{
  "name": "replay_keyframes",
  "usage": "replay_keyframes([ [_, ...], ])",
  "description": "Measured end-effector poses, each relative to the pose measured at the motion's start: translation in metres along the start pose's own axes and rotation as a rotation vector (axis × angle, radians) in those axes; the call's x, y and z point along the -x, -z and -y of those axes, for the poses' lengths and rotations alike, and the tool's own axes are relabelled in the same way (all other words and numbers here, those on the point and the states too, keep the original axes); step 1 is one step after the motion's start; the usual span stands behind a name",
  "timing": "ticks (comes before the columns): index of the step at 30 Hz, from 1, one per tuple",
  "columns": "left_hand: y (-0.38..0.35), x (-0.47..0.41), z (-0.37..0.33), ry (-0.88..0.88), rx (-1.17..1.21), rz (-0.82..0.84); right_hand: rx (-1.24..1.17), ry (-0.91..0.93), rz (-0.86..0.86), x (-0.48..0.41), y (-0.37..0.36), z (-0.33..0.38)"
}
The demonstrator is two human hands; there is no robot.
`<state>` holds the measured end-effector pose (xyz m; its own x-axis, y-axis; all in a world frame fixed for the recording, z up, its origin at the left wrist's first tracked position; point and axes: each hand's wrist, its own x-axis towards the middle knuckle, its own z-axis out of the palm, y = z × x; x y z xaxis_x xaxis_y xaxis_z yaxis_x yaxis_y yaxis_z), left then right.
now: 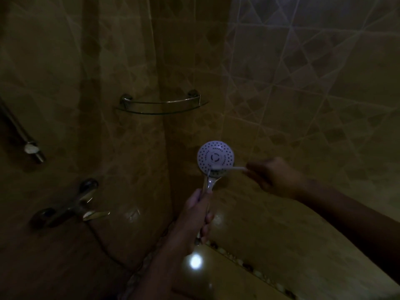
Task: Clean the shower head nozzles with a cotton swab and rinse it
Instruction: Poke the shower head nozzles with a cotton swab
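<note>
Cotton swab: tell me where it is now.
Head view, right of centre: the cotton swab is pinched in the right hand, its tip on the shower head face's lower edge.

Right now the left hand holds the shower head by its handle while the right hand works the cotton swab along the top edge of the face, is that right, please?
Not quite: the cotton swab touches the bottom edge of the face, near the handle, not the top. The head view shows this. The rest stands: the left hand holds the shower head by its handle and the right hand works the swab.

Glass corner shelf [161, 109], seemingly bare
</note>
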<state>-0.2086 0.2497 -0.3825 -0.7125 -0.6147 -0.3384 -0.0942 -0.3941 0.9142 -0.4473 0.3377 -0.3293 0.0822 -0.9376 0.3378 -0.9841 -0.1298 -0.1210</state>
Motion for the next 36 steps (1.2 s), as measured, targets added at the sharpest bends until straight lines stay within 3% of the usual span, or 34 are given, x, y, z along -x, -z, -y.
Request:
replay_keyframes([
  [3, 0.0, -0.002, 0.002, 0.003, -0.005, -0.02, 0.061, -0.186, -0.27, -0.01, 0.006, -0.006],
  [4, 0.0, -0.002, 0.003, 0.001, -0.014, -0.02, 0.047, -0.15, -0.259, -0.009, 0.007, -0.004],
  [7, -0.001, -0.002, 0.002, -0.01, -0.029, -0.022, -0.008, 0.046, 0.038, -0.001, 0.004, 0.01],
  [8, -0.001, -0.002, 0.001, -0.015, -0.038, -0.021, 0.026, 0.057, 0.064, 0.0, 0.0, 0.011],
  [11, 0.0, -0.004, 0.001, -0.029, -0.059, -0.034, 0.075, -0.209, -0.192, -0.01, 0.002, 0.004],
  [13, 0.002, -0.004, 0.001, -0.033, -0.054, -0.039, 0.055, -0.227, -0.256, -0.013, 0.006, 0.003],
  [17, 0.003, -0.002, -0.001, -0.053, -0.061, -0.034, -0.003, 0.01, 0.042, -0.006, 0.003, 0.015],
  [21, 0.002, -0.003, -0.001, -0.038, -0.05, -0.041, 0.1, -0.277, -0.234, -0.018, 0.004, 0.004],
  [22, 0.003, -0.002, -0.001, -0.024, -0.037, -0.045, 0.079, -0.277, -0.266, -0.02, 0.005, 0.004],
  [26, 0.004, -0.003, 0.001, -0.039, -0.03, -0.031, 0.0, -0.013, 0.046, -0.015, 0.003, 0.024],
  [28, 0.003, -0.005, 0.003, -0.049, -0.057, -0.029, 0.083, -0.14, -0.008, -0.018, 0.001, 0.019],
  [30, 0.003, -0.007, 0.003, -0.044, -0.063, -0.037, 0.132, -0.314, -0.191, -0.024, 0.005, 0.013],
  [31, 0.004, -0.008, 0.003, -0.043, -0.057, -0.045, 0.123, -0.3, -0.236, -0.026, 0.006, 0.011],
  [34, 0.005, -0.009, 0.001, -0.053, -0.055, -0.054, -0.005, -0.047, -0.043, -0.02, 0.01, 0.026],
  [36, 0.006, -0.009, 0.001, -0.076, -0.07, -0.049, 0.075, -0.036, 0.06, -0.019, 0.007, 0.031],
])
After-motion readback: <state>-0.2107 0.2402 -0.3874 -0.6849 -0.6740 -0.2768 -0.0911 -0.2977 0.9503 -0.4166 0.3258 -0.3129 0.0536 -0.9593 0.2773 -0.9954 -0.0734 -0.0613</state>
